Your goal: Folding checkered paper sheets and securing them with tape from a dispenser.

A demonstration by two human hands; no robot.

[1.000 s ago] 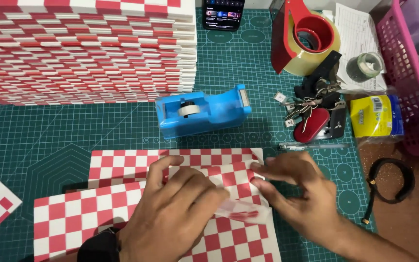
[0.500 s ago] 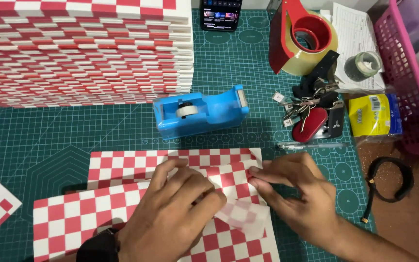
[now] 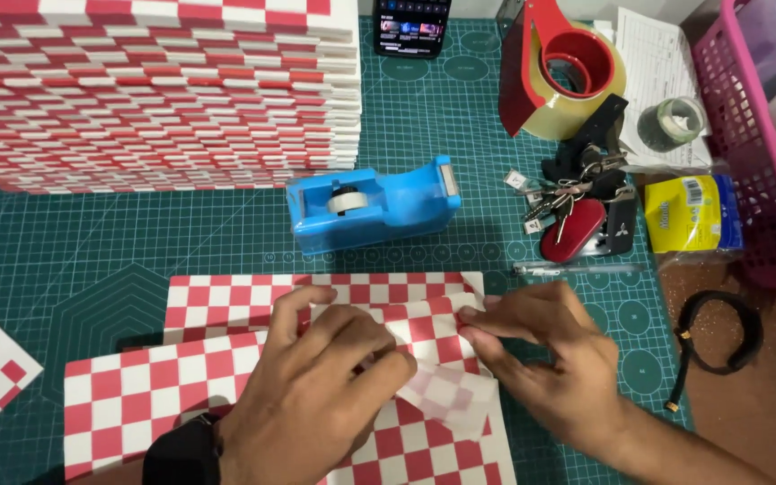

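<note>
Left hand (image 3: 316,395) presses flat on checkered paper (image 3: 226,377), fingers spread, gripping nothing. Right hand (image 3: 550,359) pinches the folded flap's edge. Sheet's long axis runs left-right, flap pointing toward the blue tape dispenser (image 3: 372,205).

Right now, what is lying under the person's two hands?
A red-and-white checkered paper sheet being folded, on a green gridded cutting mat. The left hand and right hand press it; the fold beneath their palms is hidden.
</note>
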